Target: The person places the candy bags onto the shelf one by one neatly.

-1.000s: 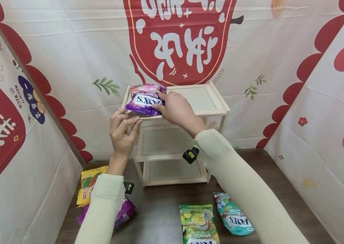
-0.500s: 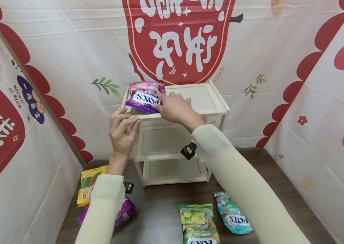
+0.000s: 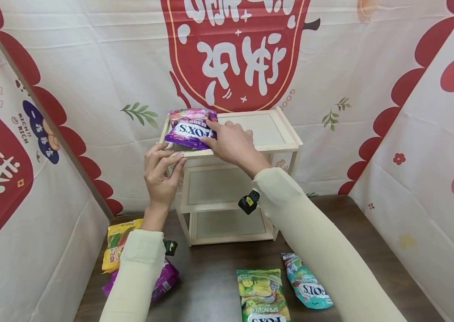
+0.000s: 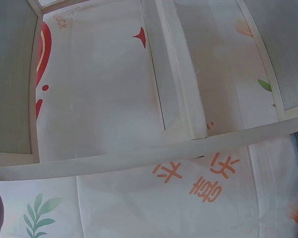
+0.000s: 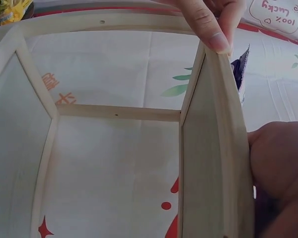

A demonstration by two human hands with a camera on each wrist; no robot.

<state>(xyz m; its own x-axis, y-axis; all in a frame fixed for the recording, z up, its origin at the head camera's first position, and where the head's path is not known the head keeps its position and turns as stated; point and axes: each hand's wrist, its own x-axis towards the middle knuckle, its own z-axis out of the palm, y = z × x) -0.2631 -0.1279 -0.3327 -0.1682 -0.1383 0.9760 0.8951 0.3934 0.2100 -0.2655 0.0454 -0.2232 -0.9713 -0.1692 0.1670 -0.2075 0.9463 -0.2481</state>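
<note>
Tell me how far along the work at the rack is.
Looks done: the purple Fox's bag lies on the top shelf, at its left end. In hand: the right hand pinches that bag's right edge, not yet released; the left hand grips the front left corner of the rack. Probably remaining: the yellow bag, magenta bag, green bag and teal bag, which lie on the table.

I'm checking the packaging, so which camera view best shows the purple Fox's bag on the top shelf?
The head view: the purple bag shows its printed front there, partly covered by the right hand. The right wrist view catches only a small part of it; the left wrist view shows none.
</note>
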